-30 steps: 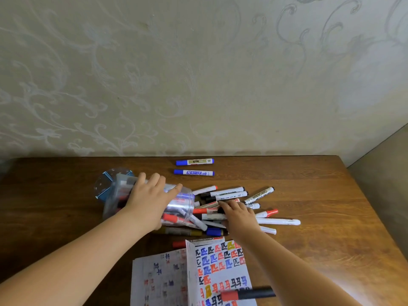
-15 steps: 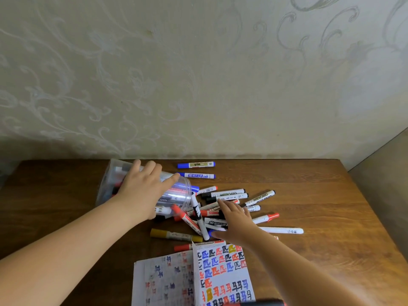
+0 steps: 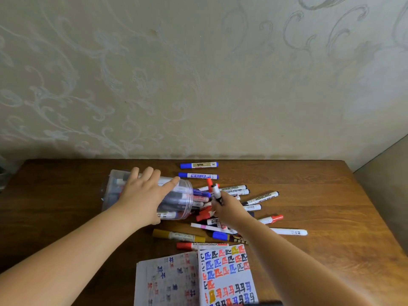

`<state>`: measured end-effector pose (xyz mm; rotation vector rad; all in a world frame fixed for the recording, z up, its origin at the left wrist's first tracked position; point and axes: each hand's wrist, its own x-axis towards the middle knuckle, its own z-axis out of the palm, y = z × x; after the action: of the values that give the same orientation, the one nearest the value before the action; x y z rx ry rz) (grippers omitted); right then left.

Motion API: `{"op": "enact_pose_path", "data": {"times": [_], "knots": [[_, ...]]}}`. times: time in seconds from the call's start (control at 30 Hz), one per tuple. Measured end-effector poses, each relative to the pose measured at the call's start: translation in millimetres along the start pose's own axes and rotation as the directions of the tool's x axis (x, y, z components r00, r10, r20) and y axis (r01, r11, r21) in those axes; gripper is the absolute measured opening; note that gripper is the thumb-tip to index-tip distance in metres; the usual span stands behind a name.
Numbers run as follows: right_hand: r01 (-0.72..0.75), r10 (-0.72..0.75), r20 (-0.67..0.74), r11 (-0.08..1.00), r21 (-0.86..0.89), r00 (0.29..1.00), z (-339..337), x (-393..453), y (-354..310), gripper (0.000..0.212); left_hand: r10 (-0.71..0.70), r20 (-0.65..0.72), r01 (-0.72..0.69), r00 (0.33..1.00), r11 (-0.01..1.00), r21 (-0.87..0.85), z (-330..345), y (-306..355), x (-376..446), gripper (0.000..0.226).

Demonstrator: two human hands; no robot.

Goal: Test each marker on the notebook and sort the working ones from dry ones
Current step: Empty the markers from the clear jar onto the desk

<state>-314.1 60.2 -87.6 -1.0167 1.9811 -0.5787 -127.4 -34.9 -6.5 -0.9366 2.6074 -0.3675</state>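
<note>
Two hands are busy, so I take them from the left. My left hand [image 3: 143,195] lies spread over the clear plastic jar [image 3: 176,199], which is tipped on its side with its mouth toward the pile; fingers fairly straight, pressing on the wall to keep it from rolling. I judge that a firm, flat press is enough, with the mouth kept low so the markers inside slide out instead of jamming.

Next along, my right hand [image 3: 229,209] pinches a white marker with a red end [image 3: 215,191], lifted steeply above the loose heap of markers [image 3: 242,202] on the wooden table [image 3: 331,217]. To do this step well I would take only this one, clear of its neighbours, uncap it, and carry it down to the open notebook [image 3: 225,272] at the near edge, where coloured test marks already fill the right page. A short stroke on a bare patch should tell me working or dry.

Farther back, two blue-capped markers [image 3: 198,171] lie apart near the wall, perhaps a sorted group; I cannot tell which kind.
</note>
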Motion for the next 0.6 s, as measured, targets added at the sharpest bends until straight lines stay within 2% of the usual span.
{"op": "enact_pose_path", "data": {"times": [0.03, 0.13, 0.2, 0.27, 0.3, 0.4, 0.5, 0.53, 0.57, 0.6], "knots": [[-0.041, 0.041, 0.003, 0.999, -0.014, 0.999, -5, 2, 3, 0.018, 0.004, -0.004, -0.004, 1.0, 1.0, -0.003, 0, 2, 1, 0.1], [-0.072, 0.082, 0.039, 0.975, -0.212, 0.996, -13, 4, 13, 0.036, 0.019, -0.018, -0.02, 1.0, 1.0, -0.018, -4, 9, 5, 0.101], [-0.118, 0.129, 0.026, 0.961, -0.25, 0.991, -13, 2, 18, 0.048, 0.034, -0.025, -0.034, 0.999, 0.999, -0.012, -6, 13, 8, 0.102], [-0.192, 0.194, -0.005, 0.969, -0.153, 0.981, -12, 3, 25, 0.055, 0.05, -0.043, -0.05, 0.998, 0.999, 0.001, -7, 15, 10, 0.101], [-0.235, 0.235, -0.012, 0.971, -0.042, 0.972, -10, 4, 28, 0.053, 0.056, -0.052, -0.056, 0.997, 0.998, 0.003, -7, 16, 11, 0.101], [-0.323, 0.33, 0.031, 0.894, 0.311, 0.943, -4, 5, 36, 0.034, 0.074, -0.06, -0.074, 0.995, 0.997, -0.002, -7, 19, 14, 0.1], [-0.343, 0.328, 0.109, 0.845, 0.411, 0.938, -7, 3, 37, 0.028, 0.092, -0.052, -0.091, 0.994, 0.996, 0.011, -7, 22, 15, 0.1], [-0.337, 0.324, 0.101, 0.861, 0.38, 0.941, -9, 3, 38, 0.032, 0.093, -0.047, -0.092, 0.995, 0.996, 0.011, -6, 22, 15, 0.1], [-0.304, 0.302, 0.05, 0.915, 0.266, 0.952, -12, 2, 38, 0.039, 0.092, -0.045, -0.092, 0.995, 0.996, 0.008, -6, 22, 15, 0.1], [-0.266, 0.268, -0.023, 0.961, 0.08, 0.963, -16, 1, 37, 0.045, 0.091, -0.042, -0.091, 0.995, 0.996, 0.006, -5, 22, 15, 0.1]]}}
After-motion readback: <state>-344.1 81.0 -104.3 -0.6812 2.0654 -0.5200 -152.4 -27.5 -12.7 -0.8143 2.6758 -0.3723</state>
